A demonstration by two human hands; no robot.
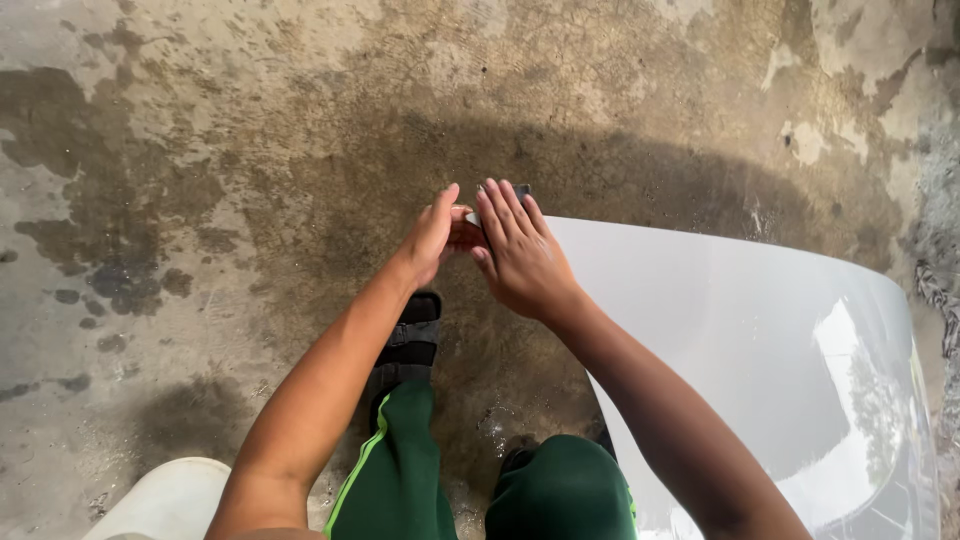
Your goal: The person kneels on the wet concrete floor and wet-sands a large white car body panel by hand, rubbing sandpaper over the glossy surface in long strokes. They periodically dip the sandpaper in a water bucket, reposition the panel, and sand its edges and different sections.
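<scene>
stained wet concrete floor [200, 200] all round. glossy white panel [760, 350] at right, far corner under hands. left hand [432, 238] pinching a small dark pad [520, 190] there; right hand [520, 255] flat, fingers together, pressing beside it.

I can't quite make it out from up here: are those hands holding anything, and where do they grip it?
Both the left hand and right hand meet at the corner of the white panel, fingertips pinching a small dark piece there; what it is cannot be told.
</scene>
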